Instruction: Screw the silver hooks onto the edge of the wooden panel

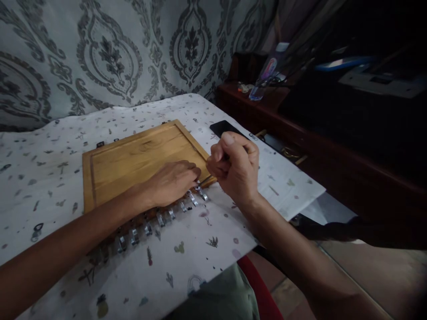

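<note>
A framed wooden board point(133, 151) lies flat on the table. A row of shiny curved metal clips point(171, 214) runs along its near edge. My left hand point(175, 180) rests over the board's near right part, fingers curled down at the edge beside the last clips; what they pinch, if anything, is hidden. My right hand point(238, 166) is closed in a fist just off the board's right corner. A thin dark rod-like tool point(207, 179) sticks out of it toward the clips near my left fingertips; the rest of the tool is hidden in the fist.
A white patterned cloth point(213, 242) covers the table. Beyond my right hand lies a black phone point(227, 128). A dark wooden cabinet point(253, 104) stands at the right, with a clear labelled bottle point(265, 73) on it. A patterned curtain point(150, 49) hangs behind.
</note>
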`<state>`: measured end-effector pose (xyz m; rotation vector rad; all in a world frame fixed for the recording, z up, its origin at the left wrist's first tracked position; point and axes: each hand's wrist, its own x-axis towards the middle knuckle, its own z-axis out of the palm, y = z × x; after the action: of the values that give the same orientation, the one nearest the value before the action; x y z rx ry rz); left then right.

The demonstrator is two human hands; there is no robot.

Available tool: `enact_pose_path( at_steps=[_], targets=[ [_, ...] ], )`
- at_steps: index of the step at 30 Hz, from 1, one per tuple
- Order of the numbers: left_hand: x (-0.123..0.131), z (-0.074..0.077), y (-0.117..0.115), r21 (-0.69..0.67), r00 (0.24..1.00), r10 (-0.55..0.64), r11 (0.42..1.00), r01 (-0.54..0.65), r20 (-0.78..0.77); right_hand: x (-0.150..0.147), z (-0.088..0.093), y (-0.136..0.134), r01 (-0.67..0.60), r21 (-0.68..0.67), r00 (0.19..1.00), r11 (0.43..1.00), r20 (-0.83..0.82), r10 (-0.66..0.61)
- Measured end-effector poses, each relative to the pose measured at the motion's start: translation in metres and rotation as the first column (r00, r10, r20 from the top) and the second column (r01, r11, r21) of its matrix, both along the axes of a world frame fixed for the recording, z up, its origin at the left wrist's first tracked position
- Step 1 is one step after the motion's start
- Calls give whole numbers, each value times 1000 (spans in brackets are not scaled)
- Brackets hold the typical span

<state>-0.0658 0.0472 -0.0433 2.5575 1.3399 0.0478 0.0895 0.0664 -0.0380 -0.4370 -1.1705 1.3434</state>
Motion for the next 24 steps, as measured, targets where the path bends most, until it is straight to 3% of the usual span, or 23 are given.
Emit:
enact_pose_path(
  at_steps=[16,24],
  targets=[
    [-1,-9,0,87,996,-61,994,68,-71,0,-1,0,1,31,1000,1000,17,-2],
    [3,-2,-1,67,998,-29,997,33,-54,0,0,-1,17,-4,999,1000,27,-17]
  ],
)
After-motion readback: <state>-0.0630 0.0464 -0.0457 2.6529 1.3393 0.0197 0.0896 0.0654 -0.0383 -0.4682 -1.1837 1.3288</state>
